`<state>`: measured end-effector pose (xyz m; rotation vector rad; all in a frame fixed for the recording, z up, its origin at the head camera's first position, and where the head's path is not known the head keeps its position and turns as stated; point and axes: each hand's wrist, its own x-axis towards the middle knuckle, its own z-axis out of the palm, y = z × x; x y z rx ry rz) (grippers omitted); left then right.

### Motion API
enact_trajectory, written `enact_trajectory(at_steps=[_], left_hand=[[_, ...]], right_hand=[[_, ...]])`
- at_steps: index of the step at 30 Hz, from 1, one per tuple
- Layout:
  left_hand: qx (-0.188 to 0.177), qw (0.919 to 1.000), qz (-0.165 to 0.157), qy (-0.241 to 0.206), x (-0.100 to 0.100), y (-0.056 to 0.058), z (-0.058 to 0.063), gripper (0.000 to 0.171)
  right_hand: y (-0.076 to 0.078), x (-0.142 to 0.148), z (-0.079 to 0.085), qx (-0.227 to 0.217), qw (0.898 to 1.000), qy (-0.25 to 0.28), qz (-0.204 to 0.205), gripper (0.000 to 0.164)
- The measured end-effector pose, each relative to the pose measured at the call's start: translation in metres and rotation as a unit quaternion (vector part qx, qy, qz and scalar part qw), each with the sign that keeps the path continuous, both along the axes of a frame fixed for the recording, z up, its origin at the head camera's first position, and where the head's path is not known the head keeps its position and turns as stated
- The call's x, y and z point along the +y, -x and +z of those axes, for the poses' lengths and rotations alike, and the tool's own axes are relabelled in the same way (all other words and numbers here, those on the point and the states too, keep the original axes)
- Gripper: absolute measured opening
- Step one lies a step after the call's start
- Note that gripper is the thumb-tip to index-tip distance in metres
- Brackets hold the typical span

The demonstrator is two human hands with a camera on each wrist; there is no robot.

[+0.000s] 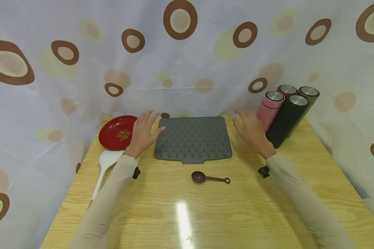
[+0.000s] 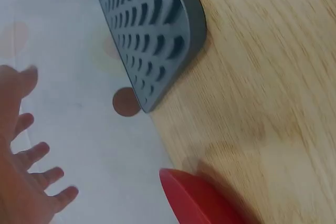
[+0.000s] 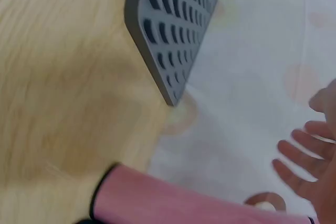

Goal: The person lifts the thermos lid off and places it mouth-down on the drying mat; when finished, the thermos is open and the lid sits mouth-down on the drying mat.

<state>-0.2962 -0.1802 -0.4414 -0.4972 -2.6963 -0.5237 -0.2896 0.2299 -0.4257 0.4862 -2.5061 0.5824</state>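
Observation:
A dark grey ribbed mat (image 1: 193, 140) lies flat at the back of the wooden table. To its left hovers my left hand (image 1: 144, 134), fingers spread and holding nothing, in front of a red plate (image 1: 117, 133). My right hand (image 1: 250, 130) is on the mat's other side, beside a pink thermos (image 1: 269, 109), its fingers loosely extended and bare. Both wrist views show a gap between hand and mat. Before the mat lies a brown measuring spoon (image 1: 198, 177), its handle pointing right.
A white spatula-like utensil (image 1: 107, 160) lies at the left, partly under my left forearm. A black thermos (image 1: 286, 121), a red one (image 1: 287, 90) and an olive one (image 1: 309, 92) stand grouped with the pink one. A patterned curtain (image 1: 187, 62) hangs behind the table.

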Motion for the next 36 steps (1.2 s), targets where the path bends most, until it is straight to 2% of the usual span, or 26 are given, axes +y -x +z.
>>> enact_trajectory(at_steps=[3, 7, 15, 20, 23, 26, 31, 36], left_hand=[[0.046, 0.9981, -0.024, -0.032, 0.011, 0.001, 0.003, 0.053], [0.088, 0.9933, -0.056, -0.049, 0.026, 0.005, 0.005, 0.04], [0.106, 0.9891, -0.094, -0.041, 0.057, 0.012, 0.008, 0.034], [0.095, 0.9866, -0.119, -0.059, 0.071, 0.011, 0.013, 0.033], [0.083, 0.9858, -0.129, -0.068, 0.082, 0.011, 0.017, 0.034], [0.075, 0.9854, -0.135, -0.072, 0.091, 0.01, 0.02, 0.036], [0.085, 0.9832, -0.152, -0.054, 0.107, 0.011, 0.023, 0.04], [0.092, 0.9842, -0.15, -0.023, 0.117, 0.015, 0.023, 0.041]], right_hand=[[-0.004, 0.007, 0.008, 0.083, 0.996, 0.016, 0.01, 0.022], [-0.006, 0.019, 0.016, 0.166, 0.986, 0.025, 0.003, 0.015], [-0.006, 0.04, 0.022, 0.241, 0.967, 0.079, -0.015, 0.018], [-0.009, 0.05, 0.027, 0.288, 0.947, 0.138, -0.044, 0.021], [-0.011, 0.057, 0.029, 0.302, 0.936, 0.165, -0.072, 0.024], [-0.013, 0.066, 0.032, 0.306, 0.931, 0.179, -0.089, 0.024], [-0.016, 0.086, 0.034, 0.308, 0.921, 0.205, -0.123, 0.026], [-0.019, 0.105, 0.027, 0.268, 0.915, 0.252, -0.164, 0.036]])
